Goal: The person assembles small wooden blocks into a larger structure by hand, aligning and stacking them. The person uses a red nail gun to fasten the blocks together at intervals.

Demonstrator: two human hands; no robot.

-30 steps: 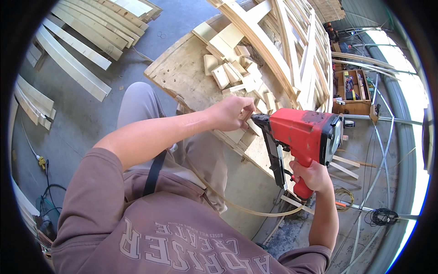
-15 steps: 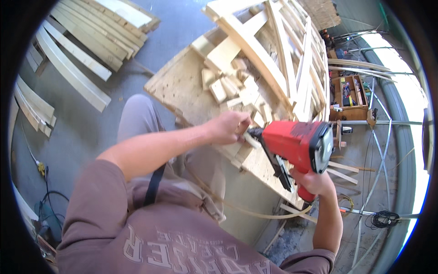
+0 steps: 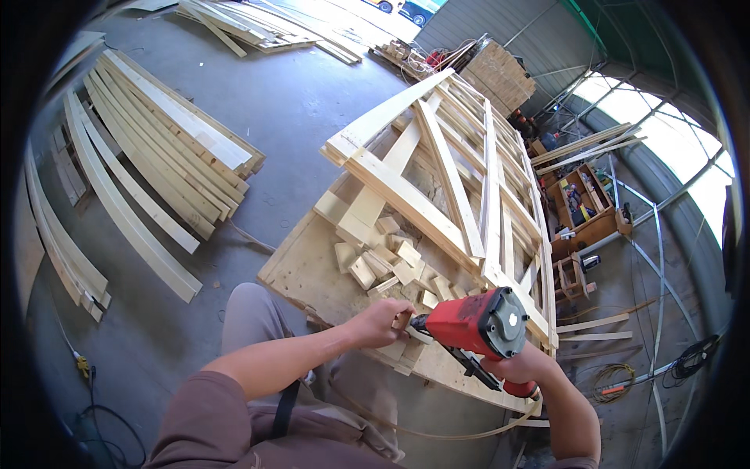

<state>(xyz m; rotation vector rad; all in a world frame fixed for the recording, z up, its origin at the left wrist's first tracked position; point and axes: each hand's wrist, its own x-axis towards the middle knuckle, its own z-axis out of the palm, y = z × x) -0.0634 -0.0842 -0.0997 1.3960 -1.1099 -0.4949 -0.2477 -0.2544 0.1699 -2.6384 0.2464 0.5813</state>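
Note:
My right hand (image 3: 522, 366) is wrapped round the handle of a red and black nail gun (image 3: 462, 319). The gun's nose points left, close to the fingers of my left hand (image 3: 384, 322). Those fingers are pinched at a small pale piece of wood (image 3: 419, 335) right by the nose; part of it is hidden. Both hands are over the near edge of a plywood worktop (image 3: 301, 262). A pile of short wood offcuts (image 3: 383, 262) lies just beyond my left hand. Behind it rests a large wooden frame (image 3: 410, 203) with diagonal braces.
Long boards (image 3: 148, 133) lie in stacks on the floor at left. An air hose (image 3: 445, 435) curves from the gun below the worktop. At right are a wooden tool box (image 3: 582, 205), metal poles and coiled cable (image 3: 695, 356). A yellow plug (image 3: 81, 363) lies lower left.
The view has tilted up, so hands and nail gun appear lower and more of the frame and workshop shows. The gun's nose stays beside my left fingers; both grips are unchanged.

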